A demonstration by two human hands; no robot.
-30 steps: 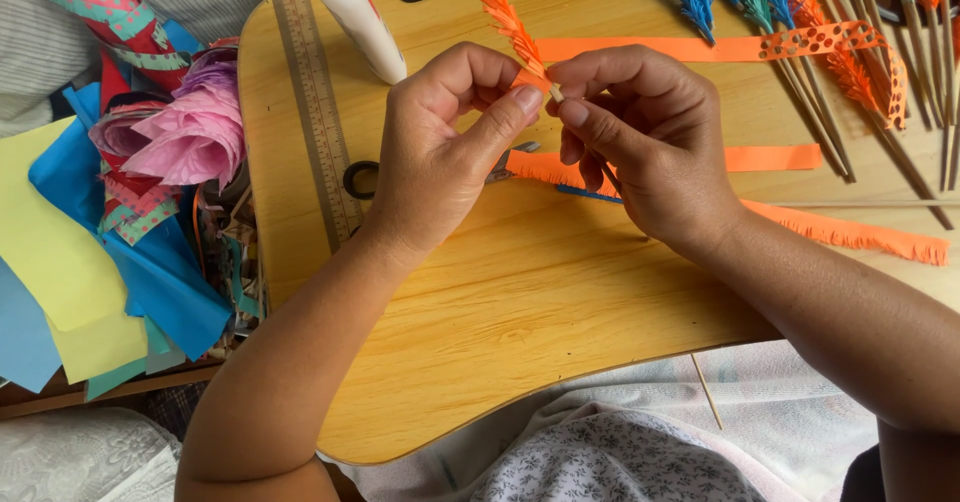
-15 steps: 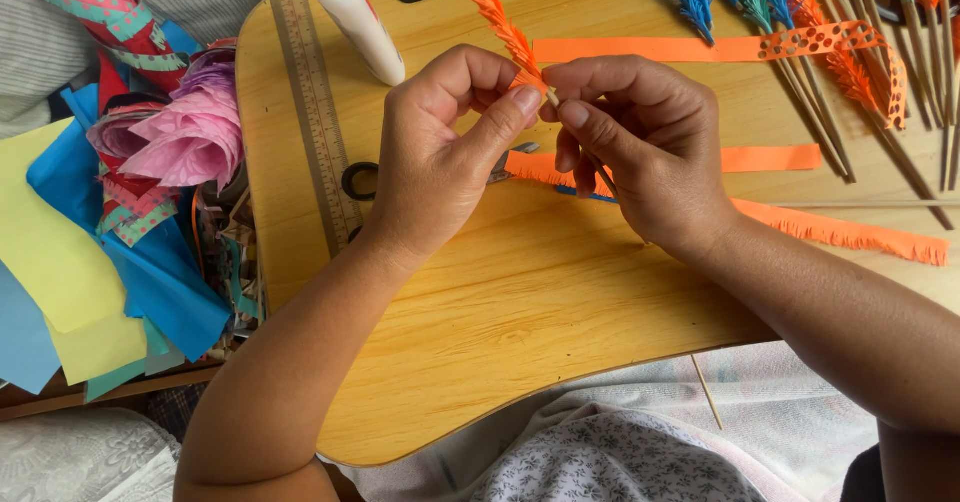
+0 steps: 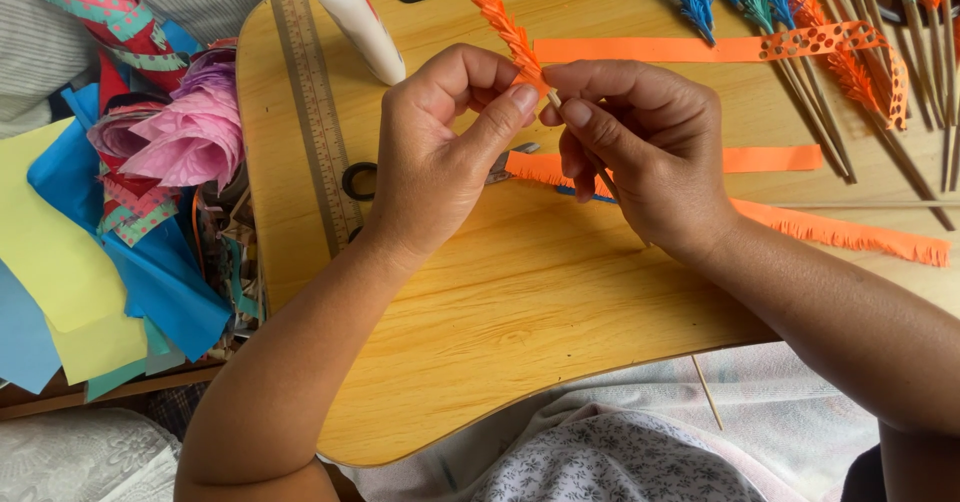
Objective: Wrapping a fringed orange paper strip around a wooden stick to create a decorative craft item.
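My left hand [image 3: 440, 152] and my right hand [image 3: 640, 142] meet above a wooden lap board [image 3: 520, 312]. Both pinch a thin wooden stick wrapped with orange fringed paper [image 3: 495, 12], which points up and to the left from my fingertips. My left thumb and forefinger press the paper at the wrap's lower end, and my right fingers hold the bare stick just below it. An orange fringed strip [image 3: 840, 230] lies on the board under and right of my right hand.
A metal ruler [image 3: 315, 112], a white glue bottle [image 3: 350, 17] and scissors partly hidden under my hands lie on the board. Several finished fringed sticks [image 3: 800, 22] in blue, green and orange rest at top right. Coloured paper sheets [image 3: 90, 262] pile at the left.
The hands have stayed in place; my fingers shifted slightly on the stick as the orange paper is worked around it.
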